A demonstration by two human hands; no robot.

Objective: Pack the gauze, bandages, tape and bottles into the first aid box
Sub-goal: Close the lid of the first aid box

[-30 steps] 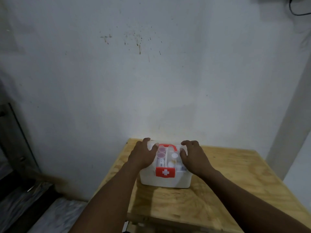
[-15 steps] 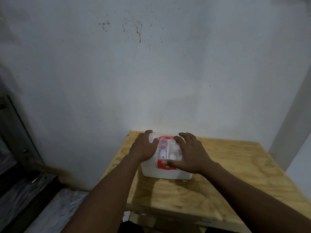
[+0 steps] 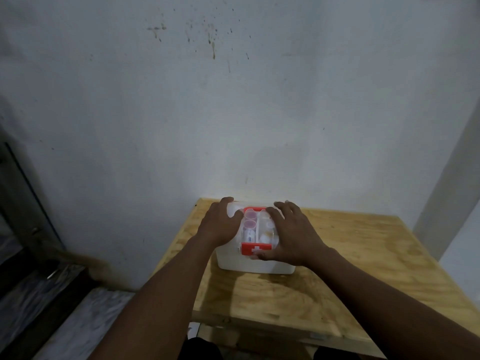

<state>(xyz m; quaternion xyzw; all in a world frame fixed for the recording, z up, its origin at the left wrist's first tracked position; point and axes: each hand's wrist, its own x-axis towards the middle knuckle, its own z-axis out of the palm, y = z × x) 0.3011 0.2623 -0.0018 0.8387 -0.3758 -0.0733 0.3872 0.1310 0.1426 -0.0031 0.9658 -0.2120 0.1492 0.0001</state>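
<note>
A white first aid box point(image 3: 241, 261) stands on the wooden table near the wall. Its clear lid is down, with a red handle point(image 3: 255, 209) on top and a red latch point(image 3: 255, 248) bearing a white cross at the front. Through the lid I make out pink bottle caps point(image 3: 250, 220) and white items point(image 3: 265, 239). My left hand point(image 3: 220, 224) rests on the lid's left side, fingers over its back corner. My right hand point(image 3: 289, 233) lies flat across the lid's right side, its thumb at the latch.
The plywood table point(image 3: 350, 268) stands against a white wall point(image 3: 233, 113) and stretches to the right of the box. A dark doorway and a stone step point(image 3: 52, 307) lie to the left, below table height.
My right hand has slid from the box's right edge toward the middle and front, thumb now at the red latch. My left hand has stayed on the lid's left side.
</note>
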